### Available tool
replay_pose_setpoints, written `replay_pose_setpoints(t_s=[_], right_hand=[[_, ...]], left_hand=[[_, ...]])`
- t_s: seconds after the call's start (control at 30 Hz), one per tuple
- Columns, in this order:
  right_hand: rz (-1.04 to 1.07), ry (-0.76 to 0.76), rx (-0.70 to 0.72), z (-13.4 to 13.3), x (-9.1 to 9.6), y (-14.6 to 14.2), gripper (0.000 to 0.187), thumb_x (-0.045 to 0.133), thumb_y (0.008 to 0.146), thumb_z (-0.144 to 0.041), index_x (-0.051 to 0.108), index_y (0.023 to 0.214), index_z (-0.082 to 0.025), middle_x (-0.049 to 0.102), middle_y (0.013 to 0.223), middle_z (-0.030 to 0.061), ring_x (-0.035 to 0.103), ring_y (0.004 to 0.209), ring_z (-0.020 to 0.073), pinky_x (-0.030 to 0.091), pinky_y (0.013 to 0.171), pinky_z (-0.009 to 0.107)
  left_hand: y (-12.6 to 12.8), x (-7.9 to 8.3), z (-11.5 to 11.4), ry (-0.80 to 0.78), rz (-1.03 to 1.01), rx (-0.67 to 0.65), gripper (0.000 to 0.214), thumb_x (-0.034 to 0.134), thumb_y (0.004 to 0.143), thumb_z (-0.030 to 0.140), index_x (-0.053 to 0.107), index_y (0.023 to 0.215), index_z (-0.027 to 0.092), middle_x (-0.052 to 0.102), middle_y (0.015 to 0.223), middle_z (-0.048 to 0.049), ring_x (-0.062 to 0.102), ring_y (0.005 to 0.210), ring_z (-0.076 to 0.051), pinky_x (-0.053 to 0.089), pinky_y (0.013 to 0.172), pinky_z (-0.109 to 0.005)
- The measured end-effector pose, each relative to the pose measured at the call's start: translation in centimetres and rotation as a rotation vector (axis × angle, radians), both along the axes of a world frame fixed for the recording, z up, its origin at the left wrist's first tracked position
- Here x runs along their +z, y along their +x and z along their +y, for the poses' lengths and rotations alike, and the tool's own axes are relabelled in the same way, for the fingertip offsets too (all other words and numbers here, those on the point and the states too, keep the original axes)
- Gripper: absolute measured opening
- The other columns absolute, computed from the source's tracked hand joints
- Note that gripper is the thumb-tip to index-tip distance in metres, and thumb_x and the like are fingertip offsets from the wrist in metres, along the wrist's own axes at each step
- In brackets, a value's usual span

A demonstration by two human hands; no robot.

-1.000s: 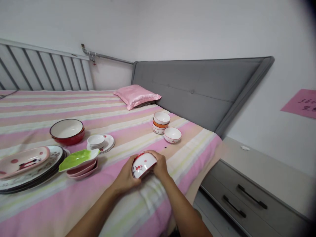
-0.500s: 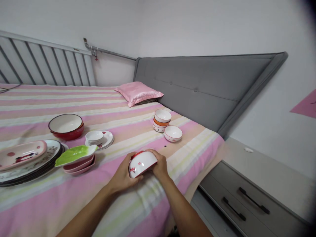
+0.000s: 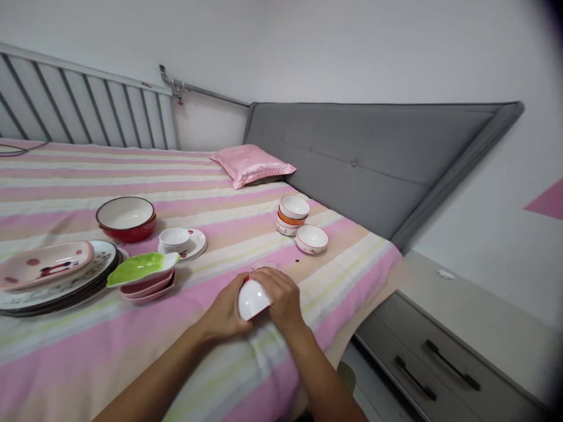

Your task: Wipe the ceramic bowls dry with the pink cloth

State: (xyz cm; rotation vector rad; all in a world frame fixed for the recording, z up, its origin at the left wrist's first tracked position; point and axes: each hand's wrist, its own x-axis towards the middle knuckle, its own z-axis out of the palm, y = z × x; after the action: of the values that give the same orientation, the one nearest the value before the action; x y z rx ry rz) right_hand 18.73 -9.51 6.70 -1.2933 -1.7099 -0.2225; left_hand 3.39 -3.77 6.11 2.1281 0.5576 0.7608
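Note:
A small white bowl with a red rim (image 3: 254,300) is tilted on its side above the striped bedspread, held between both hands. My left hand (image 3: 224,310) grips its left side, thumb below and fingers behind. Over its right side curls my right hand (image 3: 284,299), the fingers bent across the outer wall and hiding part of it. A pale edge shows just beyond the right fingers; I cannot make out what it belongs to. Beyond the hands stand a stack of bowls (image 3: 292,215), one of them orange, and a single flowered bowl (image 3: 312,240) beside it.
To the left lie red bowls (image 3: 127,225), small white dishes on plates (image 3: 197,245), a green leaf-shaped dish (image 3: 143,269) over pink ones, and a pile of plates (image 3: 105,261). A pink pillow (image 3: 255,164) rests by the grey headboard (image 3: 373,146). A drawer cabinet (image 3: 475,305) stands right.
My right hand has moved further over the bowl, covering its flower pattern. The bowl has turned in my hands. The view has shifted slightly.

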Motion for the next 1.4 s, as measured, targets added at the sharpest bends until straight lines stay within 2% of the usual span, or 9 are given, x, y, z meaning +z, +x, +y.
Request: replay_pose_setpoints(t_s=[0.13, 0.3, 0.47, 0.57, 0.97, 1.17, 1.27, 1.4], right_hand=[[0.171, -0.057, 0.086, 0.3, -0.3, 0.4, 0.029, 0.043, 0.088, -0.013, 0.067, 0.103, -0.021, 0.069, 0.102, 0.0033, 0.061, 0.100, 0.0161, 0.047, 0.089, 0.029], [0.419, -0.146, 0.117, 1.0, -1.8, 1.0, 0.033, 0.046, 0.080, -0.010, 0.067, 0.102, -0.023, 0.068, 0.105, 0.0009, 0.061, 0.100, 0.0160, 0.045, 0.092, 0.027], [0.687, -0.298, 0.097, 1.9, -3.3, 1.7, 0.032, 0.052, 0.070, -0.012, 0.069, 0.096, -0.020, 0.071, 0.094, 0.0021, 0.065, 0.087, 0.0193, 0.050, 0.079, 0.026], [0.774, -0.399, 0.101, 2.2, -3.8, 2.0, 0.032, 0.055, 0.066, -0.014, 0.069, 0.094, -0.017, 0.072, 0.090, 0.0038, 0.066, 0.084, 0.0213, 0.050, 0.073, 0.027], [0.693, -0.407, 0.111, 1.9, -3.7, 2.2, 0.041, 0.053, 0.062, -0.010, 0.067, 0.100, -0.018, 0.071, 0.092, 0.0031, 0.065, 0.085, 0.0205, 0.049, 0.075, 0.026], [0.628, -0.375, 0.106, 1.6, -3.5, 2.2, 0.046, 0.059, 0.058, -0.011, 0.066, 0.103, -0.018, 0.071, 0.094, 0.0026, 0.065, 0.087, 0.0222, 0.050, 0.076, 0.027], [0.567, -0.324, 0.100, 1.1, -2.9, 1.8, 0.045, 0.055, 0.062, -0.009, 0.065, 0.104, -0.019, 0.071, 0.096, 0.0024, 0.066, 0.087, 0.0213, 0.051, 0.077, 0.027], [0.395, -0.176, 0.079, 0.6, -2.0, 1.2, 0.040, 0.046, 0.075, -0.006, 0.065, 0.107, -0.020, 0.069, 0.105, 0.0033, 0.065, 0.097, 0.0183, 0.050, 0.086, 0.028]], left_hand=[[-0.1, -0.2, 0.2, 0.001, 0.026, 0.018, 0.073, 0.058, 0.051, 0.012, 0.039, 0.121, 0.020, 0.054, 0.117, -0.0053, 0.054, 0.103, -0.027, 0.045, 0.091, -0.039], [-0.1, -0.2, 0.2, -0.013, 0.021, 0.028, 0.075, 0.058, 0.052, 0.012, 0.038, 0.123, 0.020, 0.055, 0.119, -0.0056, 0.053, 0.105, -0.027, 0.045, 0.092, -0.039], [-0.1, 0.2, 0.1, -0.012, -0.001, 0.005, 0.076, 0.060, 0.054, 0.013, 0.038, 0.126, 0.022, 0.053, 0.124, -0.0049, 0.052, 0.110, -0.027, 0.042, 0.096, -0.040], [-0.3, 0.2, 0.1, -0.010, -0.010, -0.008, 0.077, 0.060, 0.054, 0.014, 0.037, 0.127, 0.022, 0.052, 0.126, -0.0056, 0.051, 0.112, -0.028, 0.042, 0.097, -0.040], [-0.4, -0.5, 0.6, 0.010, -0.011, -0.017, 0.080, 0.062, 0.059, 0.013, 0.032, 0.133, 0.021, 0.046, 0.133, -0.0087, 0.045, 0.119, -0.028, 0.036, 0.103, -0.044], [-0.5, 0.1, 0.6, 0.001, -0.007, -0.025, 0.077, 0.062, 0.063, 0.015, 0.031, 0.134, 0.019, 0.043, 0.137, -0.0112, 0.042, 0.123, -0.029, 0.033, 0.105, -0.046], [-0.7, 0.5, 0.6, -0.006, -0.011, -0.063, 0.078, 0.062, 0.059, 0.014, 0.033, 0.131, 0.020, 0.048, 0.131, -0.0094, 0.047, 0.117, -0.029, 0.037, 0.101, -0.045], [-1.0, 0.7, 0.6, -0.005, -0.001, -0.078, 0.078, 0.061, 0.055, 0.015, 0.036, 0.128, 0.020, 0.051, 0.126, -0.0079, 0.050, 0.112, -0.030, 0.041, 0.097, -0.043]])
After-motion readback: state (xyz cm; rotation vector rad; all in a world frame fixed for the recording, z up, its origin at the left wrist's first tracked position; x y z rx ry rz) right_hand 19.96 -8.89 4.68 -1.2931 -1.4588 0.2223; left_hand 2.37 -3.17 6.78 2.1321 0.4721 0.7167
